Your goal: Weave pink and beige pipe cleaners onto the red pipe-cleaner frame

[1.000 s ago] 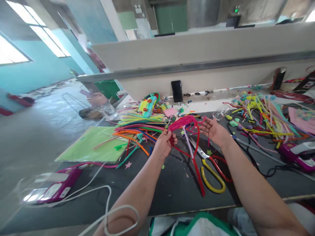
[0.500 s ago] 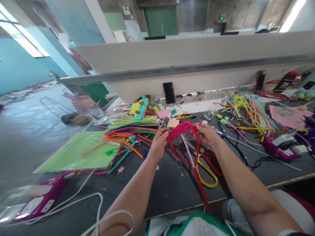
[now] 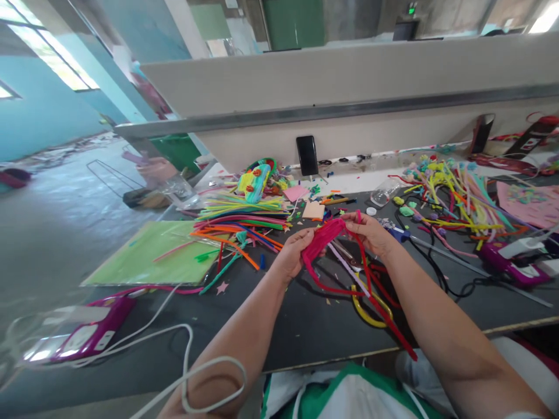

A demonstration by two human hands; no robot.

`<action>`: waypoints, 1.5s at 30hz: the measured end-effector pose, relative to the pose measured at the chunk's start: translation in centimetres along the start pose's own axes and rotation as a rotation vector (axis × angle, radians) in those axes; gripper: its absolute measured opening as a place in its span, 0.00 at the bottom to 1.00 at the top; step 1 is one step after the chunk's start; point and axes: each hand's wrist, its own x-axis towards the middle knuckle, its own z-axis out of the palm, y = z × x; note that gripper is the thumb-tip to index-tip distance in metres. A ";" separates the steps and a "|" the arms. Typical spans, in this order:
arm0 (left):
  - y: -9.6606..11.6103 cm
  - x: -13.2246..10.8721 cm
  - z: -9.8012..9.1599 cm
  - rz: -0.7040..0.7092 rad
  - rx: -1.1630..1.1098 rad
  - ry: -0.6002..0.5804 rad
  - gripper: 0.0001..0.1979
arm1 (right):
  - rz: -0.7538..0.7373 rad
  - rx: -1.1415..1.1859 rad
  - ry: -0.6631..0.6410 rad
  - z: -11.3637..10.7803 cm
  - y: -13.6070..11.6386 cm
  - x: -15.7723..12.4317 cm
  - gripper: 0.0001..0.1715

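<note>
Between my two hands is a pipe-cleaner piece (image 3: pixel 324 240), a dense pink-red band with red stems looping down from it and a pale lilac stem in the middle. My left hand (image 3: pixel 296 254) pinches the band's left end, while my right hand (image 3: pixel 365 233) grips its right end, where a short pink tip sticks up. The stems meet low down and trail toward the table's front edge. Beneath them lie yellow-handled scissors (image 3: pixel 371 308), partly covered by the red stems.
Bundled colourful pipe cleaners (image 3: pixel 244 218) lie left of centre beside a green sheet pack (image 3: pixel 148 256). A phone (image 3: pixel 307 155) leans against the white partition (image 3: pixel 349 81). More pipe cleaners (image 3: pixel 458 192) are heaped at the right. White cable (image 3: pixel 187 343) crosses near my left forearm.
The band has tilted, its left end lower, and the trailing red stems have swung to the right. My hands still hold both ends. The camera view has shifted slightly.
</note>
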 end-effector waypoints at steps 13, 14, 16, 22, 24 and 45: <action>-0.2 -0.2 0.2 -0.049 0.089 -0.014 0.22 | -0.490 -0.905 0.088 1.4 -1.7 -0.9 0.18; -0.2 -0.2 0.3 -0.056 0.085 -0.008 0.22 | -0.419 -0.867 0.081 1.5 -1.6 -0.9 0.16; -0.1 -0.2 0.2 -0.067 0.088 -0.003 0.22 | -0.320 -0.795 0.098 1.3 -1.3 -0.8 0.15; 0.0 -0.2 0.0 -0.107 0.086 -0.061 0.22 | -0.300 -0.673 0.164 0.4 -1.1 -0.5 0.15; -0.2 -0.1 0.0 -0.101 0.064 -0.088 0.22 | -0.315 -0.659 0.184 0.4 -1.1 -0.5 0.15; 0.2 -0.5 0.5 -0.147 0.161 -0.113 0.22 | -0.433 -0.591 0.271 0.9 -0.8 -0.8 0.12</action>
